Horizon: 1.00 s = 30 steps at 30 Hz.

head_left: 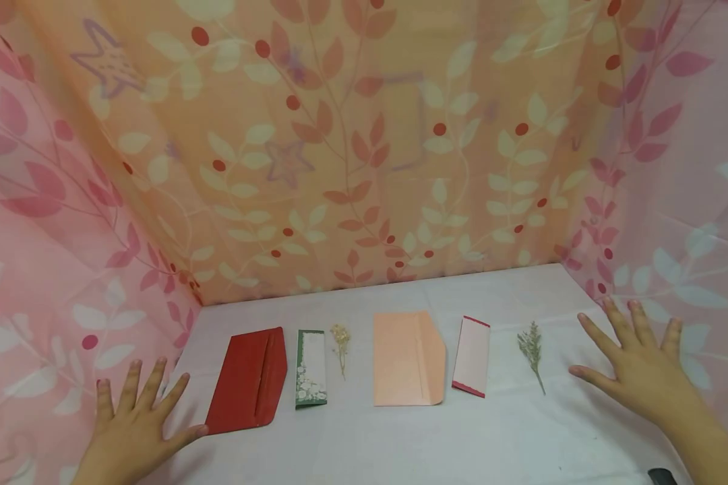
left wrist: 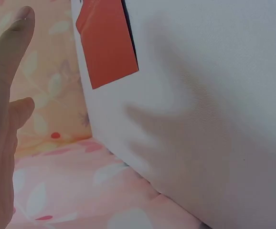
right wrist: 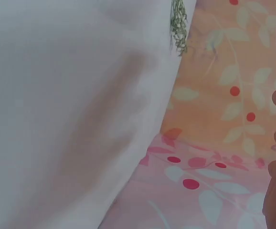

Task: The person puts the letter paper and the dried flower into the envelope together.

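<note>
My left hand (head_left: 130, 428) hovers with fingers spread at the table's left side, nearest a red envelope (head_left: 243, 382); its thumb tip overlaps the envelope's corner in the head view, while the left wrist view shows a gap. Fingers also spread, my right hand (head_left: 646, 367) is raised at the right side, nearest a dried green sprig (head_left: 530, 350). Between them lie a green-edged floral card (head_left: 311, 367), a small dried yellowish flower sprig (head_left: 341, 342), a peach envelope (head_left: 400, 360) and a pale pink card with red edges (head_left: 472, 357). Neither hand holds anything.
A white cloth covers the table (head_left: 364, 444). Leaf-patterned curtains (head_left: 352, 135) stand behind it and along both sides. Part of a dark object (head_left: 661, 476) shows at the bottom right edge.
</note>
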Each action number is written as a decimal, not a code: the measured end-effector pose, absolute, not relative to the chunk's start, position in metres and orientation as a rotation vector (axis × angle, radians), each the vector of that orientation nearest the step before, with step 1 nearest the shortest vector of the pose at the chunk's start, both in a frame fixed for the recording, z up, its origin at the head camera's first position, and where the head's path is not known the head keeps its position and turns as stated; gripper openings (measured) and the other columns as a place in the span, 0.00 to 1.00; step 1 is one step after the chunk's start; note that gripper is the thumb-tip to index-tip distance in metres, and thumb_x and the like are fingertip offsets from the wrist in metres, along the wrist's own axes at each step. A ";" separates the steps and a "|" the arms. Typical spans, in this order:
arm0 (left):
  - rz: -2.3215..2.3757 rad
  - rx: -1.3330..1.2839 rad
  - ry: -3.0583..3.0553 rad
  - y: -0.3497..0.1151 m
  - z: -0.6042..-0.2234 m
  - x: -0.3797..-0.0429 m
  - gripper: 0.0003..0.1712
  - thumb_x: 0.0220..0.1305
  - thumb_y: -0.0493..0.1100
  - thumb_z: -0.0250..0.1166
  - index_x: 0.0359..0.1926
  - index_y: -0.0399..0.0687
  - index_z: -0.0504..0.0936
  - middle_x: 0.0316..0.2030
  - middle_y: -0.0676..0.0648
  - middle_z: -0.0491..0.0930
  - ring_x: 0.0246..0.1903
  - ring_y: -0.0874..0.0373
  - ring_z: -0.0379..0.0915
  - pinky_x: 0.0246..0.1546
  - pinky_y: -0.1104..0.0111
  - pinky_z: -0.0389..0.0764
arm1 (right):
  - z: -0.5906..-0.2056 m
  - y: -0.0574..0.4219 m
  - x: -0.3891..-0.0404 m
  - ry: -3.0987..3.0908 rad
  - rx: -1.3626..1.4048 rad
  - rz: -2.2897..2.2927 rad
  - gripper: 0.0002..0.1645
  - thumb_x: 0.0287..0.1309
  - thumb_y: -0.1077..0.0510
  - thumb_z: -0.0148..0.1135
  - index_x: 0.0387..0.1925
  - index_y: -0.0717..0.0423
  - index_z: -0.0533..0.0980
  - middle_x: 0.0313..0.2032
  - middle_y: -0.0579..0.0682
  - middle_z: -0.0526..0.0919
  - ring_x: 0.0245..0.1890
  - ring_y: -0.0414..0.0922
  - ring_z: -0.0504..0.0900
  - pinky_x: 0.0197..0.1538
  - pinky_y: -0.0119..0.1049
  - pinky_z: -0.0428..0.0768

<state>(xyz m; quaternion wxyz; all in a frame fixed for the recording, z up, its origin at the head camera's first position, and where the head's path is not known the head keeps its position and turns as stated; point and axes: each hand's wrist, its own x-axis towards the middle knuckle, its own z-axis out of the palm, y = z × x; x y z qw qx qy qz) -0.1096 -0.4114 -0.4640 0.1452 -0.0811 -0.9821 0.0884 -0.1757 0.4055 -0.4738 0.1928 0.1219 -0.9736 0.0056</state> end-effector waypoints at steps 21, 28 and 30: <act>0.178 -0.259 -2.842 -0.399 -0.460 -0.120 0.57 0.54 0.83 0.59 0.76 0.56 0.67 0.82 0.38 0.36 0.78 0.41 0.09 0.67 0.33 0.13 | -0.476 0.373 -0.186 -2.676 0.383 0.068 0.63 0.50 0.24 0.68 0.81 0.33 0.51 0.82 0.59 0.42 0.80 0.58 0.23 0.65 0.72 0.13; 0.151 -0.260 -2.855 -0.392 -0.457 -0.123 0.56 0.55 0.83 0.58 0.74 0.52 0.69 0.82 0.40 0.31 0.78 0.41 0.08 0.67 0.33 0.13 | -0.477 0.364 -0.188 -2.657 0.412 0.092 0.62 0.51 0.25 0.68 0.81 0.33 0.51 0.82 0.58 0.41 0.80 0.58 0.23 0.66 0.72 0.14; 0.145 -0.260 -2.853 -0.391 -0.458 -0.124 0.56 0.55 0.83 0.58 0.74 0.53 0.68 0.82 0.41 0.31 0.78 0.41 0.08 0.67 0.33 0.12 | -0.477 0.363 -0.188 -2.657 0.417 0.093 0.62 0.51 0.25 0.68 0.81 0.33 0.50 0.82 0.58 0.41 0.80 0.59 0.23 0.66 0.72 0.15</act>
